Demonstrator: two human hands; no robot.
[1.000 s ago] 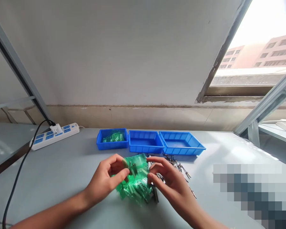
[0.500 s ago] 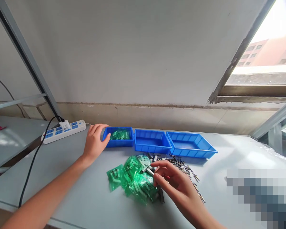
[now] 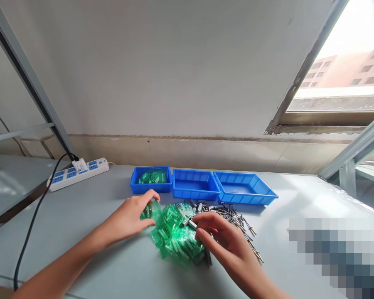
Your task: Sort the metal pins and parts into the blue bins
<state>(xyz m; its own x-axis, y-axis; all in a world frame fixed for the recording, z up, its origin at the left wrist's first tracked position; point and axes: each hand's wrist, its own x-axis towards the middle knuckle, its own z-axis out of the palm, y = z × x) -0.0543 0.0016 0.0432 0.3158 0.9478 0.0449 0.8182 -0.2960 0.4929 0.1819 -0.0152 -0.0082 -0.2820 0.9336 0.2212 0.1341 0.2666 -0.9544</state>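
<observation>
Pinching a green packet beside a slippery pile

Gripping one green packet (image 3: 152, 212) by its edges between thumb and fingers of the left hand (image 3: 131, 218), just beside the pile of green packets (image 3: 174, 241) on the worktop (image 3: 127, 274). Curling the right hand (image 3: 229, 245) at the pile's right edge, near a short metal piece (image 3: 192, 224); cannot tell whether touching or grasping it. Beyond the right hand, loose metal rods (image 3: 247, 226); behind, in a row, a left tray (image 3: 151, 189) with more packets inside, a middle tray (image 3: 195, 194) and a right tray (image 3: 247, 199).

Could slip from the left hand through too shallow a pinch on slick film. Might drag neighbouring packets along because of overlapping edges. Could scatter rods with a careless sweep of the right knuckles, or pierce thin film by pressing against hard metal ends.
</observation>
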